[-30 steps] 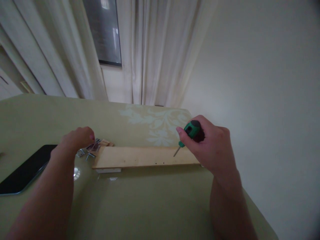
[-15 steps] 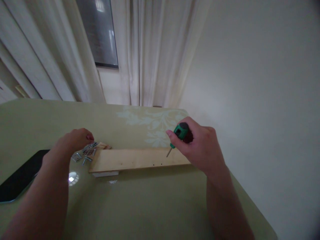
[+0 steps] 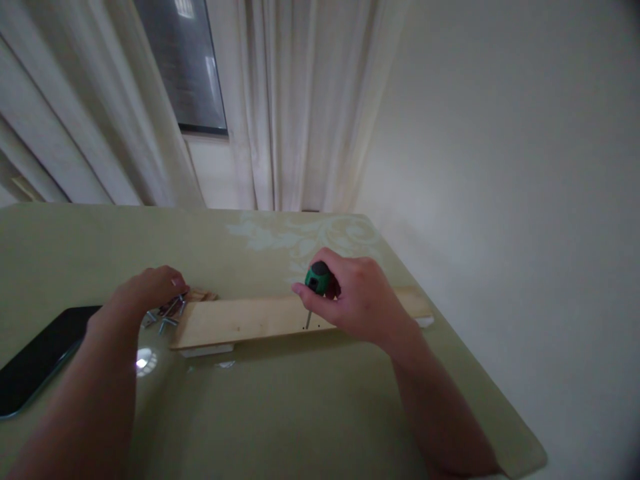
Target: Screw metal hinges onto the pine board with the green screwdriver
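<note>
My right hand (image 3: 353, 293) is wrapped round the green and black handle of a screwdriver (image 3: 316, 277). Its thin shaft points down, with the tip at or just above small dark holes near the front edge of a pale wooden board (image 3: 265, 317). Whether the tip touches the wood I cannot tell. Beyond the board's left end, my left hand (image 3: 155, 287) reaches into a small heap of metal screws (image 3: 173, 308). Its fingers are bent and close together at the heap; what they hold, if anything, is hidden.
The board rests on white supports (image 3: 207, 350) on a green table (image 3: 260, 413). Small wooden pieces (image 3: 203, 295) lie behind its left end. A black phone-like slab (image 3: 43, 353) lies left of my left forearm. Curtains (image 3: 295, 107) and a wall (image 3: 490, 167) stand beyond.
My right hand has moved left with the screwdriver, bringing its tip down to the holes in the board. My left hand has come slightly lower over the screws. The view has shifted a little.
</note>
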`<state>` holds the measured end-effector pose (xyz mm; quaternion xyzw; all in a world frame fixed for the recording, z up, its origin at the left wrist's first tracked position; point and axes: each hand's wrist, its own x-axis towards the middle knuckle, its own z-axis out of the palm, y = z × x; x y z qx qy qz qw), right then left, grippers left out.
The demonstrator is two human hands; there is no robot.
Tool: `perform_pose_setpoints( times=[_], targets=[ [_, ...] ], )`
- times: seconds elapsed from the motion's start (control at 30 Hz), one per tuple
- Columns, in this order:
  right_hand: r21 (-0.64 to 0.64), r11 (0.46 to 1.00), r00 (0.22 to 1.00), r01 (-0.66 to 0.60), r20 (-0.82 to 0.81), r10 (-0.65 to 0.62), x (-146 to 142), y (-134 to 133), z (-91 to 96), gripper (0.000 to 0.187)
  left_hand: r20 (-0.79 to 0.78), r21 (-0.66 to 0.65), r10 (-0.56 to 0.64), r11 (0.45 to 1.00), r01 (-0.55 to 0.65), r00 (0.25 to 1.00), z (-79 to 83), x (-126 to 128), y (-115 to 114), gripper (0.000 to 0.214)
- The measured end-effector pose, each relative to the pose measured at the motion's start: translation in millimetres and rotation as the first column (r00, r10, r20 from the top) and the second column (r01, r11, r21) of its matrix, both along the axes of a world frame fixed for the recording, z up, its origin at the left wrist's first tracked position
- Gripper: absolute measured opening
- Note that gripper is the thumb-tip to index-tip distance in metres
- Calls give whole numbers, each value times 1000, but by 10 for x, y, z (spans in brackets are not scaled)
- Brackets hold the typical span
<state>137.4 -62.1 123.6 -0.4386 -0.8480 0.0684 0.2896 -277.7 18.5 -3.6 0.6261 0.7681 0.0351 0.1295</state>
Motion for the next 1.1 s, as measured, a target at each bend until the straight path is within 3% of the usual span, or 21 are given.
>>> perform_pose_setpoints(
  times=[0.13, 0.27, 0.37, 0.43, 0.5, 0.6, 0.77, 0.93, 1.1],
  targets=[
    [1, 1000, 999, -24, 35, 24, -42, 64, -64, 30, -43, -65, -46, 997, 43, 998, 102, 29, 9, 25],
    [17, 999, 998, -45, 35, 44, -53, 89, -94, 31, -21, 106, -165, 980, 166, 986, 351, 325, -11, 39],
    [0, 997, 997, -77, 21, 77, -65, 78, -101, 28, 74, 321, -328, 902, 289, 942, 460, 873, -60, 41],
    [-9, 995, 995, -101, 16, 101, -74, 65, -101, 25, 163, 426, -490, 818, 387, 856, 422, 1333, -116, 39],
    [-15, 991, 991, -135, 16, 135, -73, 49, -94, 22, 233, 445, -612, 758, 477, 755, 311, 1760, -189, 29],
    [-53, 980, 981, -192, 15, 193, -50, 25, -67, 19, 211, 390, -657, 736, 554, 724, 126, 2155, -302, 18],
    [-162, 955, 968, -247, -2, 250, -50, -7, -44, 19, 116, 220, -629, 771, 598, 768, 58, 2210, -385, 13],
    [-115, 978, 982, -175, 50, 182, -52, 20, -47, 16, 48, 169, -601, 792, 586, 798, 95, 2213, -370, 20],
    [-58, 995, 996, -85, 7, 85, 50, 78, -3, 15, -40, 186, -644, 746, 639, 764, 22, 2247, -323, 43]
  ],
)
